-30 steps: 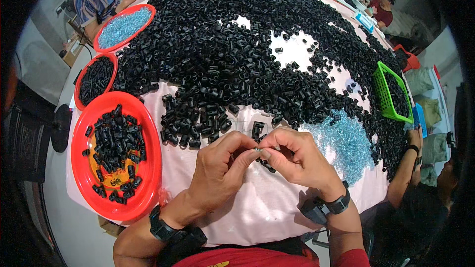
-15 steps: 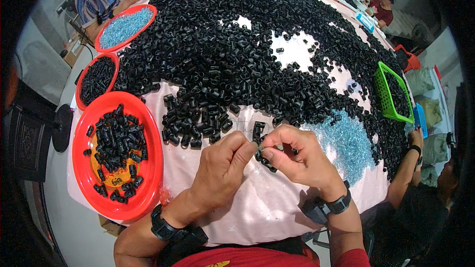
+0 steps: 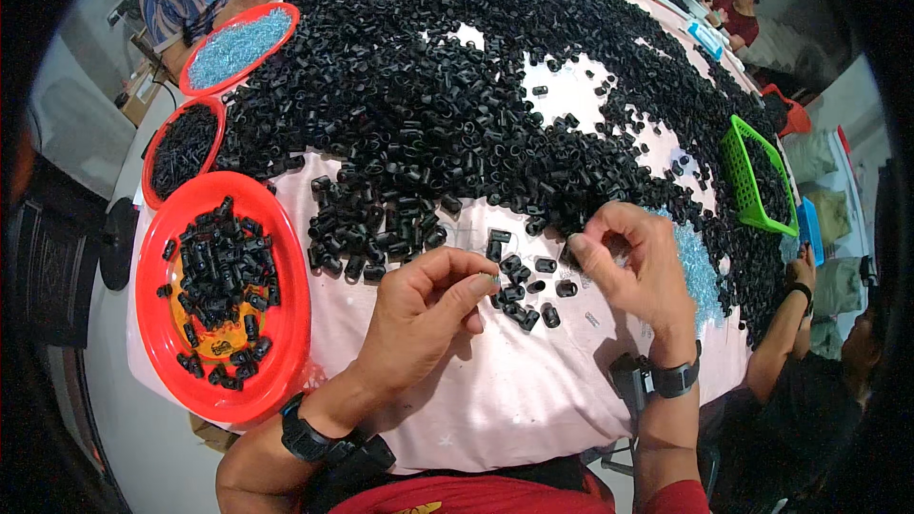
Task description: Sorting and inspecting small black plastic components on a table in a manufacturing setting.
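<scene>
My left hand [image 3: 415, 312] is over the near part of the cloth, its thumb and forefinger pinched together. A tiny bit shows at those fingertips, too small to name. To its right, my right hand [image 3: 645, 271] reaches the near edge of a large heap of short black plastic tubes [image 3: 400, 105]. Its thumb and fingers close in at the dark pieces there; what lies between them cannot be made out. Several loose black tubes [image 3: 515, 293] lie between my hands. A pile of small pale blue pieces [image 3: 700, 271] is partly hidden behind my right hand.
At left stands a red oval plate [image 3: 152, 324] of black pieces. Beyond it are a red bowl [image 3: 149, 192] of black pins and a red tray [image 3: 286, 11] of pale blue pieces. A green basket [image 3: 738, 181] stands right. Other people work around the table.
My hands were together over the loose black tubes. Now they are apart: the right has moved right and away to the heap's edge, while the left stays near its place, still pinched.
</scene>
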`<state>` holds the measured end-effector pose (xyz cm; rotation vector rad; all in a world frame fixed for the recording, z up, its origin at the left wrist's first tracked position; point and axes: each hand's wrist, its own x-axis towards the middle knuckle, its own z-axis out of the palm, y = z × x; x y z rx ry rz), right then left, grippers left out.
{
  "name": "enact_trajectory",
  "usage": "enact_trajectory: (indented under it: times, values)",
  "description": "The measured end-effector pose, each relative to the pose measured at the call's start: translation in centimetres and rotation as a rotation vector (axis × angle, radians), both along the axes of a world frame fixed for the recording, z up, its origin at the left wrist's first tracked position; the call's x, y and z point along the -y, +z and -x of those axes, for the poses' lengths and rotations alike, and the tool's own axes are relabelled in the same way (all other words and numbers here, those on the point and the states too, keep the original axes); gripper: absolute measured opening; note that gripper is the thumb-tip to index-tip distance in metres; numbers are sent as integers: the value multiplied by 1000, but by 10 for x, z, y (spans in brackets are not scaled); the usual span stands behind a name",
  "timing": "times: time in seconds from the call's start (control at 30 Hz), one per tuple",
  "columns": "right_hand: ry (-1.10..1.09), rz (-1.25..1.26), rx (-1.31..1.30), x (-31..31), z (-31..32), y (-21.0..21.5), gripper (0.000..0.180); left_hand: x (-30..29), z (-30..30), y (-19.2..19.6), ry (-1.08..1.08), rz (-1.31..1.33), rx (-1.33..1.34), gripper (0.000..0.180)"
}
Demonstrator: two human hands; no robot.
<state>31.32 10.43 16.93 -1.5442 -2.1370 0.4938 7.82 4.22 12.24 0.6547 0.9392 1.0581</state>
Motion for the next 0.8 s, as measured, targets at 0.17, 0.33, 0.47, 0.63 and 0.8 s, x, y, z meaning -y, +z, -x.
enact_trajectory:
  times: [0.17, 0.33, 0.47, 0.63, 0.8]
  values:
    - [241, 273, -367, 15, 25, -4, 21, 2, 1, -3, -23, -67, -33, 18]
    - [344, 338, -387, 20, 36, -11, 20, 5, -6, -5, 81, -168, -82, 17]
    - [283, 354, -408, 22, 36, -10, 17, 3, -4, -14, 112, -314, -213, 15]
    - [369, 177, -311, 19, 35, -10, 13, 4, -2, -13, 45, -429, -451, 15]
    - [410, 161, -253, 18, 34, -8, 12, 5, 1, -6, -18, -439, -522, 12]
